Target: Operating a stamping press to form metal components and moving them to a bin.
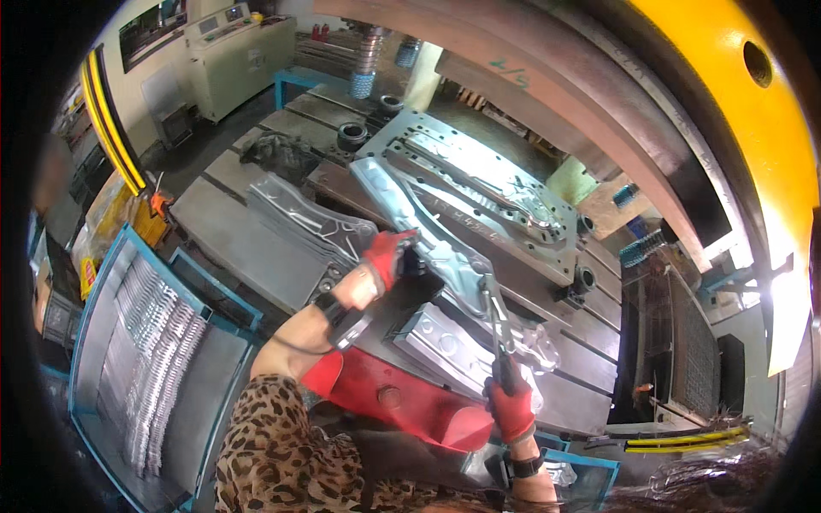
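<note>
A long, curved stamped metal part [438, 250] lies slantwise in front of me, between the press die and my body. My left hand [392, 259], in a red and black glove, is closed at the part's near edge; some of its fingers are hidden. In my right hand [511, 409], also red-gloved, are metal tongs [499, 323] with dark handles. Their tips reach the part's near right end. Under and beside that end lies another pale metal piece [440, 342]. Similar stamped parts [299, 209] are stacked on the press bed to the left.
The lower die [547, 244] has guide bushings at its corners, on a slotted bed [222, 192]. Overhead hangs the upper press block [556, 81], beside a yellow frame [753, 120]. A blue-framed bin [85, 359] of stacked parts stands at left. A red pad [410, 406] is before me.
</note>
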A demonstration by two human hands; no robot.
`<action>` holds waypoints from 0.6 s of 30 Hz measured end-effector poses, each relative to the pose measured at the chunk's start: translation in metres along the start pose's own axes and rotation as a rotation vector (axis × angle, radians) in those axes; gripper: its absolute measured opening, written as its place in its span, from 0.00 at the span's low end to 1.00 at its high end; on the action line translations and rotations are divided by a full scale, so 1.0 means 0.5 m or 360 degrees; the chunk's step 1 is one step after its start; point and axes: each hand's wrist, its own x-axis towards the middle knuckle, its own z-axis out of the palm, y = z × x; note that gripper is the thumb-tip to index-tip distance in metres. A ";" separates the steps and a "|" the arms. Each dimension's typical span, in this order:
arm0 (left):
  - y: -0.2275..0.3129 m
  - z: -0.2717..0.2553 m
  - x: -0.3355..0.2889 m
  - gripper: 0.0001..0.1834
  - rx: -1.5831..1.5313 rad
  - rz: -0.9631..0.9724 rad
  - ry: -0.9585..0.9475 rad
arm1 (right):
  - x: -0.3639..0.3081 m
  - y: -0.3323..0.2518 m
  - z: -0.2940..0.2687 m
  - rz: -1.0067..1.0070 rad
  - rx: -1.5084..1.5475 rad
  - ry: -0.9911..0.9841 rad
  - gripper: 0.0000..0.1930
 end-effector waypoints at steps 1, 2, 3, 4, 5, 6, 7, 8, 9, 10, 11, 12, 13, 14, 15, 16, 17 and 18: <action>0.011 -0.026 -0.026 0.09 -0.0356 -0.0076 -0.0044 | -0.004 -0.009 0.010 0.0136 -0.0088 -0.0075 0.27; 0.029 -0.065 -0.051 0.08 -0.0330 -0.0031 0.0035 | 0.010 -0.015 0.032 -0.0222 -0.0213 -0.0082 0.28; 0.051 -0.101 -0.062 0.08 -0.0293 0.0100 0.0052 | 0.016 -0.023 0.047 -0.0286 -0.0196 -0.0229 0.28; 0.066 -0.137 -0.074 0.08 -0.0376 0.0167 -0.0086 | 0.034 -0.032 0.066 -0.0348 -0.0259 -0.0303 0.28; 0.089 -0.183 -0.089 0.10 -0.0305 0.0017 -0.0134 | 0.054 -0.039 0.090 -0.0217 -0.0328 -0.0401 0.28; 0.122 -0.224 -0.085 0.11 -0.0223 -0.0054 0.0038 | 0.074 -0.045 0.117 -0.0334 -0.0255 -0.0478 0.29; 0.137 -0.251 -0.075 0.12 -0.0201 0.0034 0.0073 | 0.097 -0.051 0.145 -0.0241 -0.0298 -0.0528 0.29; 0.153 -0.280 -0.068 0.13 -0.0220 0.0028 0.0146 | 0.122 -0.054 0.174 -0.0221 -0.0320 -0.0591 0.29; 0.177 -0.311 -0.061 0.13 -0.0154 0.0125 0.0110 | 0.147 -0.056 0.202 -0.0227 -0.0312 -0.0602 0.29; 0.199 -0.339 -0.050 0.16 0.0089 -0.0124 0.0223 | 0.169 -0.056 0.228 -0.0322 -0.0276 -0.0632 0.30; 0.212 -0.366 -0.044 0.20 0.0325 -0.0407 0.0329 | 0.189 -0.054 0.253 -0.0439 -0.0255 -0.0619 0.30; 0.212 -0.390 -0.041 0.20 0.0346 -0.0405 0.0331 | 0.207 -0.053 0.274 -0.0346 -0.0311 -0.0634 0.29; 0.204 -0.408 -0.031 0.24 0.1007 -0.0231 0.0593 | 0.217 -0.051 0.289 -0.0341 -0.0500 -0.0545 0.28; 0.186 -0.415 -0.008 0.28 0.1672 -0.0008 0.0766 | 0.234 -0.051 0.304 -0.0502 -0.0511 -0.0491 0.28; 0.176 -0.430 0.002 0.32 0.1663 -0.0133 0.0761 | 0.246 -0.053 0.319 -0.0394 -0.0457 -0.0457 0.27; 0.165 -0.437 0.019 0.27 0.1748 -0.0007 0.0691 | 0.266 -0.060 0.322 -0.0438 -0.0063 -0.0633 0.25; 0.159 -0.445 0.028 0.23 0.1519 0.0037 0.0574 | 0.271 -0.066 0.327 -0.0279 0.0150 -0.0503 0.23; 0.152 -0.449 0.035 0.19 0.1089 0.0026 0.0464 | 0.270 -0.071 0.315 -0.0258 0.0185 -0.0478 0.23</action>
